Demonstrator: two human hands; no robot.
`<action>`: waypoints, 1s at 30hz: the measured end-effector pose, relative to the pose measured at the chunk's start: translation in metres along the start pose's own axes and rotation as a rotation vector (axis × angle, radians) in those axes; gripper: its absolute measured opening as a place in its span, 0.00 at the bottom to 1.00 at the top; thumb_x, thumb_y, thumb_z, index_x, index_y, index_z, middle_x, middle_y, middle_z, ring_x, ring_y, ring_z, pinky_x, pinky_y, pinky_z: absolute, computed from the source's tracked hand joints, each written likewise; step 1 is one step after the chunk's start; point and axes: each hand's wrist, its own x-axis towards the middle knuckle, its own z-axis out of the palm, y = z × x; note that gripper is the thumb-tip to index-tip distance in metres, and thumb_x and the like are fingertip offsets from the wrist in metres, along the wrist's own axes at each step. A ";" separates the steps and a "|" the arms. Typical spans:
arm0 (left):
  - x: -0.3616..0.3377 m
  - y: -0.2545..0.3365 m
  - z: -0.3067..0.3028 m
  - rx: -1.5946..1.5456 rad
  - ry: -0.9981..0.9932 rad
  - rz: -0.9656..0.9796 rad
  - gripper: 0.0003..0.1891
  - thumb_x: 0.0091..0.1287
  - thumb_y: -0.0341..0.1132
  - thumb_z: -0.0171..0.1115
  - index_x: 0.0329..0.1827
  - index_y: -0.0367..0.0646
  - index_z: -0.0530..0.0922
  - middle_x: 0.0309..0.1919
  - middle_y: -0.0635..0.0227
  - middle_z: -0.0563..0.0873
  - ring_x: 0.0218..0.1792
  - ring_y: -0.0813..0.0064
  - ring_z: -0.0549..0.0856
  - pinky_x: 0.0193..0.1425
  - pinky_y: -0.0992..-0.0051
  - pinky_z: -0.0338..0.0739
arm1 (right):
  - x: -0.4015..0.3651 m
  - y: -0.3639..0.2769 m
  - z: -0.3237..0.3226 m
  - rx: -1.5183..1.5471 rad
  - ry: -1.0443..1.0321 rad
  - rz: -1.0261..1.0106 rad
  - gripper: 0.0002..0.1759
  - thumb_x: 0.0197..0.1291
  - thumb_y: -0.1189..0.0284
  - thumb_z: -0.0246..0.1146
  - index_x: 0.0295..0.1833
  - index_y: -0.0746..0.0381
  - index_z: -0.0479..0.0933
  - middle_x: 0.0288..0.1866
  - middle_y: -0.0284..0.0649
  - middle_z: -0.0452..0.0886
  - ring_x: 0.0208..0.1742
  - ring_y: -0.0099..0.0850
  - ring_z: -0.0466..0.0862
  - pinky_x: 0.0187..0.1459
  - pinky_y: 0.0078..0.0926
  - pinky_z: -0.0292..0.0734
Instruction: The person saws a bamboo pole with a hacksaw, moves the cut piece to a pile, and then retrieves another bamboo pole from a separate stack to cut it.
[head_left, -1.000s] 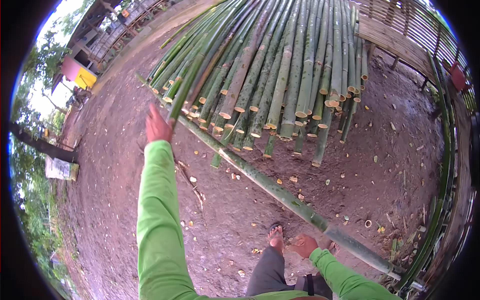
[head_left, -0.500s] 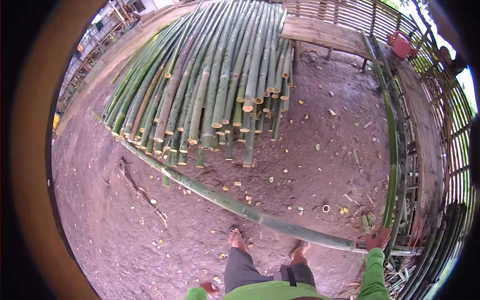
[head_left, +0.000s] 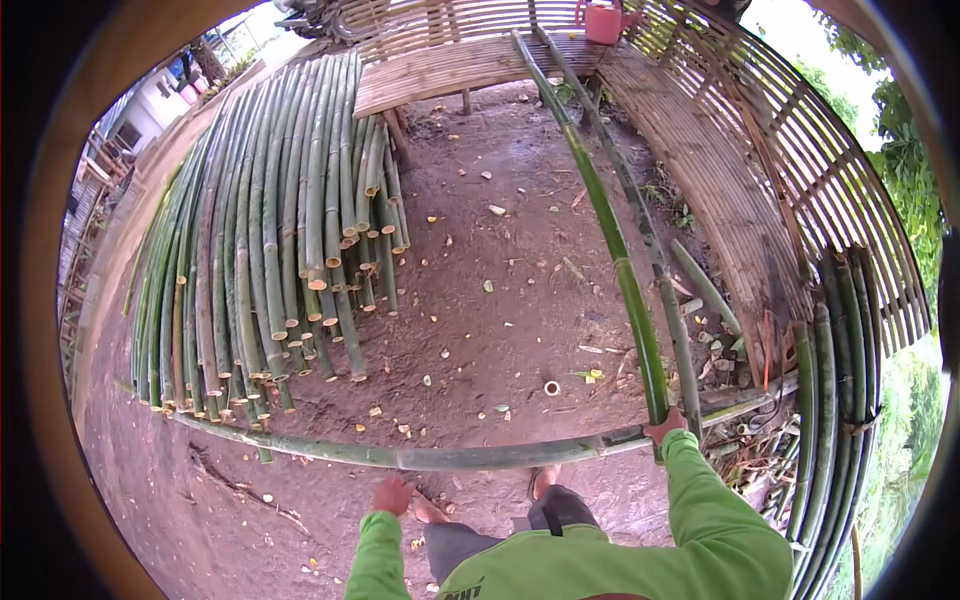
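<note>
My right hand (head_left: 668, 426) is wrapped round the near part of a long green bamboo pole (head_left: 622, 262), where it crosses a lying bamboo pole (head_left: 470, 456). The green pole stretches away from me, its far end at the slatted bench. Beside it on the right runs a darker bamboo pole (head_left: 655, 255). My left hand (head_left: 393, 494) hangs just on my side of the lying pole, holding nothing, its fingers loosely apart. That lying pole runs crosswise in front of my feet, from the stacked bamboo on the left to the right side.
A large stack of cut bamboo (head_left: 265, 220) lies at left. A slatted bamboo bench (head_left: 690, 170) with a slatted backrest borders the far and right sides, and a red plastic item (head_left: 602, 22) sits on it. More bamboo poles (head_left: 835, 400) lean at right. A bamboo ring (head_left: 551, 388) lies on the dirt.
My view has turned to the right. My left hand has come up and forward toward the lying pole. My right hand stays at the green pole's near part.
</note>
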 end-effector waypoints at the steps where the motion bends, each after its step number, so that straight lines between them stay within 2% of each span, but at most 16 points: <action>1: 0.024 0.041 -0.024 -0.106 0.005 -0.085 0.16 0.60 0.46 0.59 0.36 0.41 0.80 0.33 0.49 0.83 0.40 0.52 0.84 0.41 0.56 0.78 | -0.006 -0.003 -0.008 0.008 -0.031 -0.015 0.48 0.37 0.55 0.74 0.64 0.65 0.65 0.55 0.58 0.78 0.58 0.52 0.78 0.60 0.41 0.73; 2: 0.054 0.098 -0.055 -0.213 0.008 -0.169 0.14 0.61 0.45 0.58 0.36 0.42 0.80 0.35 0.51 0.82 0.42 0.51 0.83 0.43 0.56 0.78 | -0.023 -0.015 -0.017 0.017 -0.061 -0.029 0.48 0.36 0.53 0.74 0.63 0.66 0.66 0.55 0.57 0.78 0.58 0.52 0.78 0.61 0.40 0.73; 3: 0.081 0.128 -0.068 0.151 -0.068 0.371 0.13 0.65 0.44 0.54 0.36 0.45 0.81 0.36 0.55 0.82 0.43 0.53 0.83 0.44 0.55 0.79 | -0.037 -0.025 -0.020 0.026 -0.092 -0.039 0.49 0.36 0.52 0.75 0.62 0.68 0.66 0.55 0.57 0.78 0.59 0.52 0.77 0.61 0.40 0.73; 4: 0.106 0.174 -0.072 0.106 -0.096 0.386 0.11 0.67 0.42 0.52 0.37 0.48 0.81 0.37 0.58 0.83 0.43 0.56 0.83 0.46 0.58 0.79 | -0.050 -0.025 -0.012 0.090 -0.034 -0.090 0.47 0.36 0.53 0.75 0.61 0.67 0.67 0.53 0.57 0.79 0.57 0.52 0.78 0.60 0.40 0.74; 5: 0.130 0.204 -0.047 -0.133 0.012 0.491 0.10 0.68 0.40 0.53 0.40 0.48 0.82 0.36 0.61 0.84 0.43 0.60 0.84 0.46 0.62 0.79 | -0.063 -0.021 0.000 0.147 0.025 -0.149 0.46 0.36 0.54 0.75 0.60 0.67 0.68 0.52 0.57 0.79 0.55 0.52 0.79 0.58 0.41 0.74; 6: 0.144 0.258 -0.061 -0.474 -0.062 0.501 0.13 0.67 0.45 0.55 0.44 0.50 0.83 0.38 0.63 0.84 0.43 0.60 0.84 0.46 0.63 0.78 | -0.087 -0.023 -0.006 0.188 -0.026 -0.159 0.45 0.35 0.55 0.75 0.58 0.66 0.69 0.50 0.56 0.79 0.53 0.52 0.79 0.57 0.42 0.75; 7: 0.155 0.304 -0.070 -0.566 -0.144 0.527 0.18 0.68 0.51 0.55 0.48 0.50 0.83 0.40 0.62 0.85 0.42 0.61 0.84 0.47 0.63 0.78 | -0.107 -0.020 -0.009 0.220 -0.086 -0.186 0.43 0.34 0.56 0.76 0.57 0.66 0.69 0.48 0.55 0.80 0.51 0.51 0.80 0.55 0.43 0.76; 8: 0.153 0.356 -0.091 -0.889 -0.363 0.242 0.23 0.67 0.54 0.57 0.54 0.46 0.81 0.46 0.61 0.85 0.47 0.67 0.84 0.51 0.67 0.78 | -0.115 0.004 0.012 0.299 -0.087 -0.210 0.40 0.33 0.58 0.77 0.53 0.65 0.70 0.46 0.54 0.80 0.48 0.50 0.80 0.51 0.44 0.78; 9: 0.158 0.390 -0.089 -1.066 -0.397 0.143 0.24 0.64 0.53 0.62 0.56 0.47 0.79 0.49 0.60 0.84 0.51 0.66 0.81 0.55 0.64 0.76 | -0.144 0.011 0.009 0.231 -0.033 -0.167 0.39 0.30 0.61 0.78 0.50 0.65 0.71 0.43 0.52 0.80 0.46 0.48 0.80 0.49 0.44 0.78; 10: 0.163 0.425 -0.086 -1.253 -0.417 0.036 0.26 0.61 0.51 0.67 0.58 0.47 0.77 0.51 0.59 0.82 0.56 0.64 0.78 0.58 0.61 0.75 | -0.159 0.037 0.024 0.334 -0.056 -0.152 0.40 0.29 0.63 0.79 0.50 0.64 0.70 0.41 0.51 0.79 0.44 0.49 0.80 0.47 0.45 0.78; 11: 0.169 0.459 -0.083 -1.433 -0.420 -0.074 0.30 0.58 0.49 0.71 0.61 0.47 0.76 0.54 0.58 0.80 0.60 0.62 0.75 0.62 0.59 0.73 | -0.187 0.048 0.023 0.302 0.049 -0.196 0.39 0.28 0.61 0.78 0.48 0.62 0.69 0.38 0.52 0.80 0.42 0.53 0.81 0.44 0.49 0.76; 13: 0.184 0.503 -0.057 -1.631 -0.379 -0.153 0.32 0.56 0.53 0.72 0.55 0.37 0.78 0.42 0.56 0.85 0.41 0.66 0.84 0.49 0.67 0.78 | -0.210 0.089 0.048 0.163 0.047 -0.088 0.39 0.26 0.62 0.78 0.48 0.61 0.69 0.37 0.52 0.79 0.42 0.53 0.80 0.43 0.49 0.76; 16: 0.159 0.516 -0.029 -1.842 -0.666 -0.315 0.25 0.56 0.51 0.73 0.46 0.39 0.80 0.34 0.63 0.84 0.33 0.70 0.84 0.42 0.67 0.78 | -0.227 0.114 0.074 0.095 0.030 0.000 0.38 0.27 0.62 0.77 0.48 0.61 0.69 0.37 0.52 0.79 0.41 0.53 0.80 0.42 0.49 0.76; 22: 0.101 0.494 -0.024 -2.001 -0.905 -0.321 0.14 0.61 0.43 0.69 0.40 0.42 0.79 0.33 0.69 0.82 0.36 0.71 0.83 0.44 0.68 0.80 | -0.235 0.130 0.089 0.070 0.043 0.029 0.37 0.28 0.63 0.77 0.48 0.60 0.69 0.36 0.51 0.79 0.39 0.53 0.81 0.40 0.49 0.76; 26: 0.093 0.457 -0.044 -2.111 -0.886 -0.291 0.11 0.63 0.38 0.66 0.40 0.40 0.79 0.35 0.66 0.84 0.38 0.70 0.84 0.47 0.68 0.80 | -0.233 0.137 0.095 0.055 0.071 -0.029 0.36 0.29 0.64 0.76 0.48 0.60 0.69 0.35 0.51 0.79 0.38 0.53 0.81 0.39 0.49 0.76; 30: 0.102 0.394 -0.055 -2.221 -0.614 -0.264 0.14 0.62 0.38 0.66 0.44 0.37 0.78 0.37 0.62 0.84 0.42 0.68 0.85 0.51 0.65 0.80 | -0.212 0.136 0.104 0.046 0.110 -0.233 0.35 0.30 0.64 0.75 0.48 0.59 0.69 0.34 0.50 0.78 0.36 0.53 0.81 0.38 0.49 0.76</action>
